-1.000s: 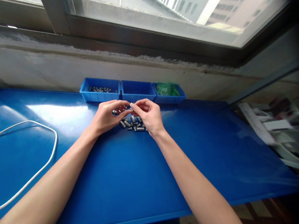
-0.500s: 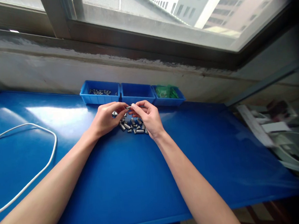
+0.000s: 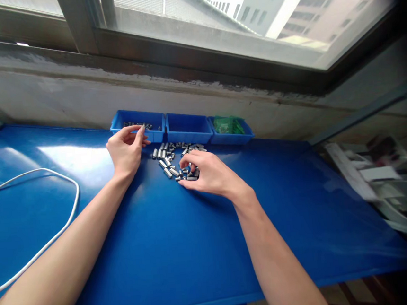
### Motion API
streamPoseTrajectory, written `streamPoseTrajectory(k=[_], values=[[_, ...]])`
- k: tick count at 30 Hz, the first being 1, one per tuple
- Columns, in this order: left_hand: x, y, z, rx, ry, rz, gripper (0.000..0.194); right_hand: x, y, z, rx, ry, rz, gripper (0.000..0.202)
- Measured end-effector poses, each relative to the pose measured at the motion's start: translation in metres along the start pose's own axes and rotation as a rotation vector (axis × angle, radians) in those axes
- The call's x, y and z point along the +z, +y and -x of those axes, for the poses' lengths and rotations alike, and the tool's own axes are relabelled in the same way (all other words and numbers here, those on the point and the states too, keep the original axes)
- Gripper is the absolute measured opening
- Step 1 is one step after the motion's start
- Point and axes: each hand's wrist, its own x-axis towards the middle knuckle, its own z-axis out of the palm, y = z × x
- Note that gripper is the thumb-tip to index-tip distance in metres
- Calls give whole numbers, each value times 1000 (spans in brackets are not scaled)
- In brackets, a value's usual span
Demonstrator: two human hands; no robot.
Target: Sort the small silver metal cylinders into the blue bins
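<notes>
My left hand (image 3: 127,149) is at the front of the left blue bin (image 3: 157,136). Its thumb and forefinger are pinched together above the rim, and whatever they hold is too small to make out. Small metal parts (image 3: 137,125) lie inside that bin. Over the right side of a loose pile of metal cylinders and screws (image 3: 167,161) is my right hand (image 3: 210,173). Its thumb and forefinger are apart around a few of the pieces, with no part seen in its grasp. The palm hides some of the pile.
A middle blue bin (image 3: 189,135) and a right one with green plastic packets (image 3: 228,125) stand in the same row by the wall. A white cable (image 3: 75,197) curves over the blue table (image 3: 156,261) at left. Papers (image 3: 378,173) lie beyond the right edge.
The hands, which were together above the pile with a small metal part between them, have parted. My left hand has moved left to the bin; my right hand has lowered to the pile.
</notes>
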Motion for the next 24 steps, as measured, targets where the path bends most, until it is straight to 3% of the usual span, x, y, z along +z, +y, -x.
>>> streamPoseTrajectory(k=[7,14,19,24], values=[[0,0,0,-2,-46,-27,35,6,-5,-3,46,-11,125,15],[3,12,9,139,-202,-101,25,12,-3,-7,49,47,189,11],[4,10,14,224,-302,-154,25,24,-2,-13,123,134,220,10],[2,12,18,383,-457,-223,18,23,2,-14,140,282,56,9]])
